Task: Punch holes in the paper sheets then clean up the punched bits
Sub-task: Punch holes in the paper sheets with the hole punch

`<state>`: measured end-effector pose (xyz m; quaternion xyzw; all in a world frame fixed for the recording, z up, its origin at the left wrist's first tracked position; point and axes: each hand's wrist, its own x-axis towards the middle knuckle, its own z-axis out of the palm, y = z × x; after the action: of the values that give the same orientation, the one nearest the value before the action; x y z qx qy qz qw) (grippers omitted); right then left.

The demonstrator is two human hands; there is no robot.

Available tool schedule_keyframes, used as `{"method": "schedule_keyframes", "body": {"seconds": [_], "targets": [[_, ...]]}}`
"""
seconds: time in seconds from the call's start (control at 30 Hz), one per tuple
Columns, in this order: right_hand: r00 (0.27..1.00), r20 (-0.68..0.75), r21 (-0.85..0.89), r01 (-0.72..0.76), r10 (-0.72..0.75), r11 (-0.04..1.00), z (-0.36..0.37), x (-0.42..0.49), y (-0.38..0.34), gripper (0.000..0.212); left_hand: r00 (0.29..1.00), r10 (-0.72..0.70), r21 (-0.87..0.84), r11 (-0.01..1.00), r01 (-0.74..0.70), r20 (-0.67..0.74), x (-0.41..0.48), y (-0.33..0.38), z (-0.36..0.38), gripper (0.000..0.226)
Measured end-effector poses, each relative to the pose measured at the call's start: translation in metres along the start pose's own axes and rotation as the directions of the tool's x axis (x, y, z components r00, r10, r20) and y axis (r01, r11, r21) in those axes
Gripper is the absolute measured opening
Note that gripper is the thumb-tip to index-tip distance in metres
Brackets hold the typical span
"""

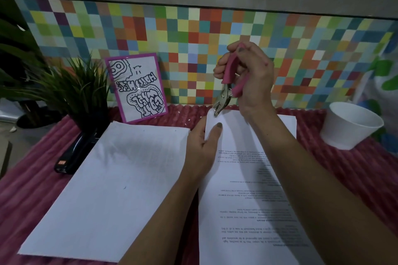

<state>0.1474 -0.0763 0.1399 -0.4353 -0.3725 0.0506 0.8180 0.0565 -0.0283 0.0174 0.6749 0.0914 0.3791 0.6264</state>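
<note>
- Paper sheet [233, 135] looks light and floppy; left hand [202, 146] pinches its corner beside the punch [223, 98] to steady it.
- Right hand [253, 73] curls round the stiff pink handles [228, 69].

- The left stack [112, 178] and right stack [247, 211] are lying side by side on the cloth [32, 168].
- A stapler [71, 157] is lying just left of them, with a plant [81, 92] standing behind it.
- A framed card [137, 88] is leaning behind the left stack.
- A cup [349, 127] is sitting far right.
</note>
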Motion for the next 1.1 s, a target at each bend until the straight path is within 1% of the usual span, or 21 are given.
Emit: {"method": "schedule_keyframes", "body": {"seconds": [0.23,0.37,0.43,0.67,0.87,1.0,1.1], "targets": [[0.998,0.048,-0.047,-0.049,0.051,0.998,-0.001,0.008,0.000,0.022,1.000,-0.030,0.013,0.999,0.029,0.011,0.001,-0.004,0.000,0.026],[0.988,0.110,-0.086,-0.099,0.108,0.991,-0.002,0.012,0.002,0.023,1.000,-0.006,0.019,1.000,0.006,0.011,0.002,-0.002,-0.001,0.027],[0.987,0.115,-0.094,-0.100,0.111,0.991,-0.002,0.010,0.005,0.022,1.000,-0.007,0.005,1.000,0.007,0.020,0.002,-0.001,-0.001,0.028],[0.996,0.037,-0.071,-0.080,0.083,0.994,0.003,0.009,0.008,0.023,0.999,-0.036,-0.033,0.999,0.037,0.032,0.001,-0.003,-0.001,0.025],[0.994,-0.057,-0.093,-0.101,0.096,0.991,0.005,0.012,0.012,0.036,0.999,-0.023,-0.031,0.999,0.025,0.048,0.002,-0.003,-0.001,0.022],[0.989,-0.074,-0.067,-0.133,0.128,0.989,0.007,0.014,0.014,0.038,0.998,-0.023,0.002,1.000,0.023,0.052,0.003,-0.007,-0.002,0.022],[0.978,-0.077,-0.017,-0.196,0.194,0.980,0.007,0.016,0.015,0.041,0.998,-0.014,0.043,0.999,0.011,0.061,0.003,-0.012,-0.002,0.022]]}}
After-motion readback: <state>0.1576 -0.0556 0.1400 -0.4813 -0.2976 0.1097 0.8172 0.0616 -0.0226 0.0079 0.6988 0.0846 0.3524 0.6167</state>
